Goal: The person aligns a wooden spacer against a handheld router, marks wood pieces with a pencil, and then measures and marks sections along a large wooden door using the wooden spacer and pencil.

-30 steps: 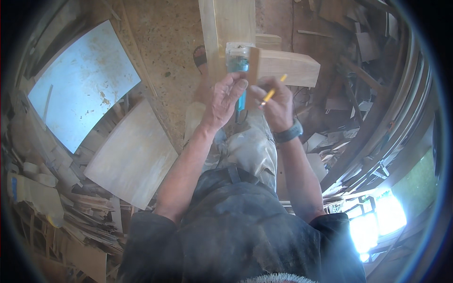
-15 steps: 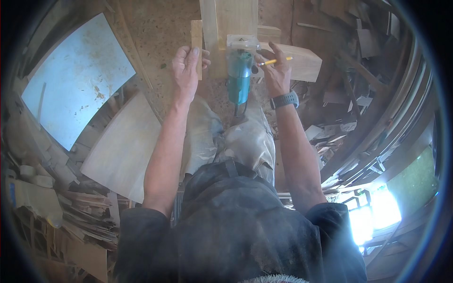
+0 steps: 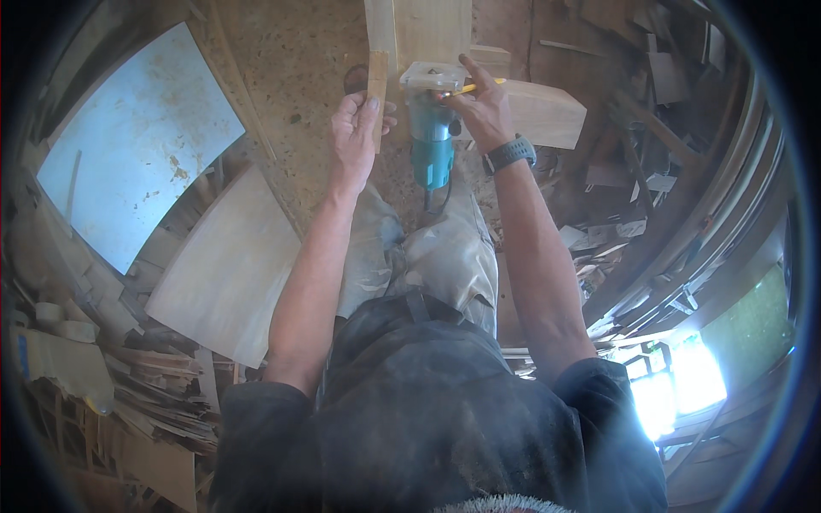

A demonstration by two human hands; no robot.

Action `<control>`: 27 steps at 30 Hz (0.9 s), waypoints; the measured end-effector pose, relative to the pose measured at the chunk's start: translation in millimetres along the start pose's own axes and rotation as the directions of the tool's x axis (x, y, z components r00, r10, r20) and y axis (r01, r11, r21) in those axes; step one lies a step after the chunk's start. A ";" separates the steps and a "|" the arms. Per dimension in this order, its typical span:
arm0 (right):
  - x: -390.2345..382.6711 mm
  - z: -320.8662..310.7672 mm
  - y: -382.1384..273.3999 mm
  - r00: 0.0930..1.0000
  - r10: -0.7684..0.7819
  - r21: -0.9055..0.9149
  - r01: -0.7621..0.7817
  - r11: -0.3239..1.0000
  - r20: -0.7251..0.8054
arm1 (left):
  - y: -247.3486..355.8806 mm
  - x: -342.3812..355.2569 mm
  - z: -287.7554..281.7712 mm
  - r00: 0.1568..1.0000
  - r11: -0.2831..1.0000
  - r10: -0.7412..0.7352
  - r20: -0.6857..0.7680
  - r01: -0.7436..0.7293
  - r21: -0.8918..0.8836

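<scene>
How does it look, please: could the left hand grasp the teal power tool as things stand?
Probably not: the left hand is close to the teal power tool, but it is holding a wooden strip, which likely leaves no free grip.

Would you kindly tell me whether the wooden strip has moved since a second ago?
Yes, to the left: the wooden strip, now in the left hand, went from the long board's right edge to its left edge.
</scene>
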State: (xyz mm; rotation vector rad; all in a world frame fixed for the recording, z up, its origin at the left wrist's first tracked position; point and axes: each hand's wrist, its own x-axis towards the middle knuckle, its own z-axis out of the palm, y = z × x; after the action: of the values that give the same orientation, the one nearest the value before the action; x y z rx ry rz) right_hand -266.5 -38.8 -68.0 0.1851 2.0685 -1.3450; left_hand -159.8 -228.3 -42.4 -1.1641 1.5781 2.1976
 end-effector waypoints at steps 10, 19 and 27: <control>-0.5 4.5 -11.3 1.000 -0.007 -0.159 0.008 0.987 0.005 | -29.0 6.1 4.6 1.000 0.998 -0.020 0.007 0.021 -0.063; -1.9 -1.9 -0.4 0.995 -0.104 -0.167 0.103 0.980 0.005 | -23.3 37.7 3.9 0.992 0.985 0.116 -0.048 -0.109 0.136; -33.5 -7.3 -10.1 0.958 0.231 0.406 -0.145 0.902 -0.172 | -17.2 61.1 5.7 0.992 0.959 0.122 -0.016 -0.114 0.258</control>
State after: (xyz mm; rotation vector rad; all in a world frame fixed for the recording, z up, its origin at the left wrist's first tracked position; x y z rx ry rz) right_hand -248.2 -29.6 -38.6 0.7175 1.8679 -1.6594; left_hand -193.8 -233.0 -96.1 -1.0570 1.9228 1.9727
